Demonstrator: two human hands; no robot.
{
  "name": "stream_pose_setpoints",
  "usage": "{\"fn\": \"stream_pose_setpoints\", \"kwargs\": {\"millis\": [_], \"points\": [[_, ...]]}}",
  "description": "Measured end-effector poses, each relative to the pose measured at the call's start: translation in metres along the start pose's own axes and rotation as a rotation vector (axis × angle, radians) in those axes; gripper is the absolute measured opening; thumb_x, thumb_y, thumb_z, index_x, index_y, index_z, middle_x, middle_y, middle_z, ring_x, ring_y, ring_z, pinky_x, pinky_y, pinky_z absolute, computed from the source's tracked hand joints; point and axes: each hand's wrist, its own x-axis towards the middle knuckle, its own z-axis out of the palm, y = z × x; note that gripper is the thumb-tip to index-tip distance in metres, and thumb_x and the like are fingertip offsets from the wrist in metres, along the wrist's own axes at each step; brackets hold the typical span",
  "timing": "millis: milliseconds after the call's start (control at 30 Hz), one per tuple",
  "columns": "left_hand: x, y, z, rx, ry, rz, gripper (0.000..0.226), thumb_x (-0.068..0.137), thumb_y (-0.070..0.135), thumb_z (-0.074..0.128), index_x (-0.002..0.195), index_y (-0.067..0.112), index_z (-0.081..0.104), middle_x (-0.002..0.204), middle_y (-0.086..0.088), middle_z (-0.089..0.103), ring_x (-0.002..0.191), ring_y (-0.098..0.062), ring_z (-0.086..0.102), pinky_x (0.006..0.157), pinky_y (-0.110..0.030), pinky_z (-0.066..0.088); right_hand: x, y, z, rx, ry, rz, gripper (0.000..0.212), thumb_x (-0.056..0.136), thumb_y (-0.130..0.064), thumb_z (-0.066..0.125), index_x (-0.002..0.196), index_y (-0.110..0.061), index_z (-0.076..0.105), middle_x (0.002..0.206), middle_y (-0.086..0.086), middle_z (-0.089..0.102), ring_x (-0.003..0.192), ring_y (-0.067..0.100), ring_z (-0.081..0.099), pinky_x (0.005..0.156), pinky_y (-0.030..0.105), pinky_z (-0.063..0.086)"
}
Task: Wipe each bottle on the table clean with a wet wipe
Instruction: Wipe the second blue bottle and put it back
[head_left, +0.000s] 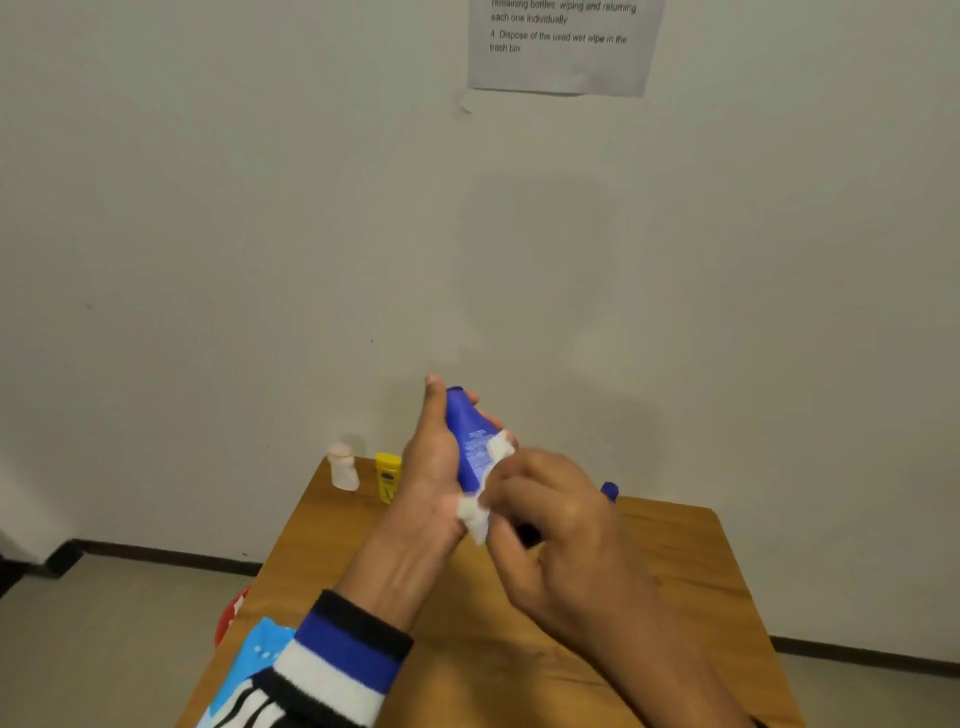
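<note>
While the left hand (434, 457) grips the blue bottle (470, 441) upright above the bench (675, 561), the right hand (550, 514) pinches a wet wipe (483, 504) against the blue bottle's lower side. Beyond the blue bottle, near the bench's far edge, stand a white bottle (344, 466) and a yellow bottle (387, 477); right of it, bare wood reaches the bench edge.

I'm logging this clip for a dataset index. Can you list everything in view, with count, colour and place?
blue bottle: 1, blue, held above the table
wipe: 1, white, pressed on the blue bottle
white bottle: 1, white, table's far left corner
yellow bottle: 1, yellow, beside the white bottle
blue cap: 1, blue, behind the right hand
table: 1, wooden brown
packet: 1, light blue, table's near left edge
paper: 1, white, on the wall
left hand: grips the blue bottle
right hand: holds the wipe
</note>
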Motion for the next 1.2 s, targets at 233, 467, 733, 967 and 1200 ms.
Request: {"fn": "stream_pose_setpoints", "kwargs": {"millis": [233, 467, 733, 967, 1200], "points": [[0.003, 0.017, -0.011, -0.158, 0.001, 0.042, 0.048, 0.09, 0.061, 0.057, 0.082, 0.014, 0.052, 0.055, -0.004, 0.053, 0.047, -0.02, 0.055, 0.053, -0.028, 0.054, -0.004, -0.012, -0.04, -0.143, -0.029, 0.005, 0.028, 0.091, -0.049, 0.059, 0.085, -0.023, 0.069, 0.098, -0.011, 0.062, 0.091, 0.002, 0.057, 0.059, -0.005, 0.039], [0.002, 0.013, 0.003, -0.175, -0.007, 0.065, 0.047, 0.089, 0.061, 0.06, 0.084, 0.015, 0.055, 0.061, -0.004, 0.051, 0.054, -0.02, 0.053, 0.059, -0.028, 0.052, -0.023, -0.025, 0.002, -0.302, -0.014, -0.062, 0.027, 0.08, -0.034, 0.064, 0.098, -0.015, 0.071, 0.102, 0.001, 0.068, 0.099, 0.011, 0.062, 0.064, 0.017, 0.058], [-0.017, 0.008, 0.005, -0.074, -0.271, 0.012, 0.048, 0.091, 0.061, 0.053, 0.085, 0.014, 0.061, 0.063, -0.003, 0.059, 0.053, -0.018, 0.06, 0.057, -0.027, 0.052, -0.001, 0.003, -0.03, -0.044, 0.149, 0.105, 0.012, 0.081, -0.016, 0.069, 0.089, -0.023, 0.075, 0.094, -0.017, 0.072, 0.092, 0.001, 0.054, 0.076, 0.021, 0.049], [-0.029, 0.016, 0.013, -0.106, -0.364, 0.079, 0.048, 0.093, 0.056, 0.053, 0.084, 0.011, 0.064, 0.062, 0.0, 0.059, 0.056, -0.011, 0.062, 0.073, -0.035, 0.061, -0.014, -0.004, -0.033, 0.396, -0.011, 0.331, 0.012, 0.082, -0.017, 0.077, 0.089, -0.027, 0.074, 0.085, -0.01, 0.073, 0.083, 0.013, 0.07, 0.068, 0.027, 0.058], [-0.033, 0.018, 0.006, 0.028, -0.409, 0.091, 0.05, 0.092, 0.058, 0.053, 0.09, 0.011, 0.068, 0.067, -0.001, 0.061, 0.058, -0.013, 0.061, 0.065, -0.031, 0.055, -0.025, -0.011, -0.033, 0.472, 0.129, 0.376, 0.022, 0.079, -0.03, 0.079, 0.098, -0.034, 0.069, 0.095, -0.015, 0.07, 0.098, 0.009, 0.067, 0.071, 0.023, 0.06]]}}
